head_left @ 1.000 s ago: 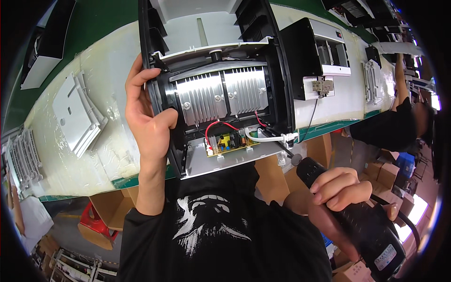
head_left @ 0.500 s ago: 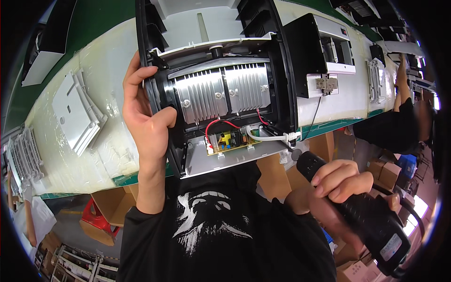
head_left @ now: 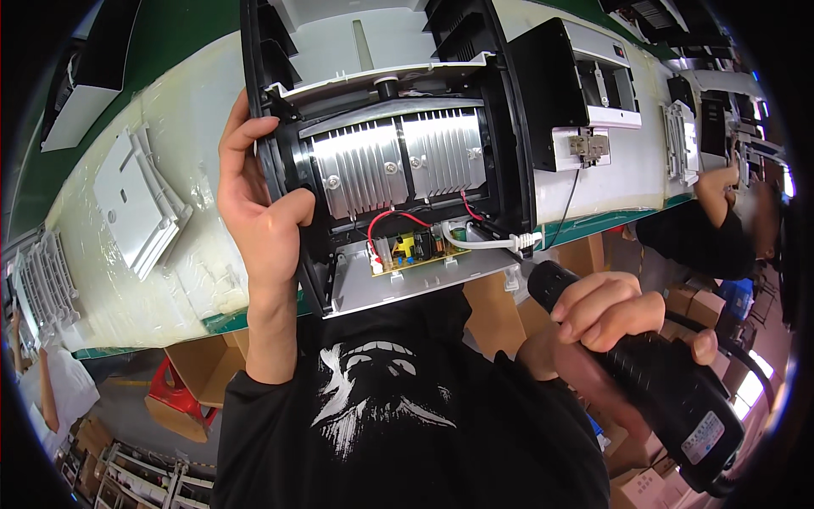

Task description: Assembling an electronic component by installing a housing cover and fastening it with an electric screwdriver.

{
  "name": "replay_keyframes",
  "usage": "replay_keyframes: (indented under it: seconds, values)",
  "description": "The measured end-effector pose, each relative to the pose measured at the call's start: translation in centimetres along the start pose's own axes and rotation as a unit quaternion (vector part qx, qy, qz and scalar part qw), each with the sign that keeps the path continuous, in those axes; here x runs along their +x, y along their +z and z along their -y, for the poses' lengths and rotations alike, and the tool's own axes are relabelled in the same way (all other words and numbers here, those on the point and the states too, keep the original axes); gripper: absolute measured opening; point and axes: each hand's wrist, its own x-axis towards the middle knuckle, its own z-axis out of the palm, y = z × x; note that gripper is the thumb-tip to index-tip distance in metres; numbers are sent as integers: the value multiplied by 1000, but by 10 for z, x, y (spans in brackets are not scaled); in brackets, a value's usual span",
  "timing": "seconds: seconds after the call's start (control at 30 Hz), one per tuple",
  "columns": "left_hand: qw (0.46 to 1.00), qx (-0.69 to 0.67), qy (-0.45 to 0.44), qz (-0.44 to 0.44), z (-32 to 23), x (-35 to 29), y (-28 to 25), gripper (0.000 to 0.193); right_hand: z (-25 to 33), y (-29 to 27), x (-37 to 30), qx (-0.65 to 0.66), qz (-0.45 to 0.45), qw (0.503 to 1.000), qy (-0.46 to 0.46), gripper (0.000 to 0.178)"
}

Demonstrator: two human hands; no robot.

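A black appliance housing (head_left: 515, 161) lies on the table in front of me, its inside exposed. Two finned metal heat sinks (head_left: 360, 176) sit side by side in it, fixed with screws. Below them a small circuit board (head_left: 415, 265) with red wires rests on a grey panel (head_left: 365, 293). My left hand (head_left: 264, 225) is closed round the housing's left wall, thumb inside. In my right hand (head_left: 615, 312) is a black corded electric screwdriver (head_left: 632, 369). Its front end is close to the housing's lower right corner, beside a white cable (head_left: 487, 244); whether the bit touches is unclear.
White panels (head_left: 136, 208) lie stacked at left, with slatted grey parts (head_left: 49, 284) beyond. A black-and-white unit (head_left: 555, 93) stands to the right of the housing. Cardboard boxes (head_left: 202, 369) are below the table edge. A co-worker (head_left: 695, 237) is at far right, another person's arm at far left.
The screwdriver has shifted slightly up and left, closer to the housing's corner. The housing and my left hand have moved slightly up and left. The co-worker's arm at right has lowered.
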Motion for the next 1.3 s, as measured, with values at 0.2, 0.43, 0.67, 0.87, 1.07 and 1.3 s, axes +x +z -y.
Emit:
replay_keyframes:
  seconds: [0.2,0.43,0.67,0.87,1.07,1.3]
  values:
    - [1000,-7,1,0,-2,1,2,56,3,-6,3,11,27,999,34,76]
    - [1000,-25,10,2,0,2,1,56,7,2,17,73,2,996,46,66]
    - [1000,-4,-7,10,1,1,1,57,92,-56,45,161,-30,966,-200,42]
    - [1000,20,18,5,0,1,0,58,81,-115,43,-208,-200,937,-196,77]
    - [999,33,14,2,2,1,-1,59,28,-151,46,-174,-165,961,-137,90]
    - [999,52,5,-4,2,1,0,62,18,-163,54,-88,-82,989,-90,91]
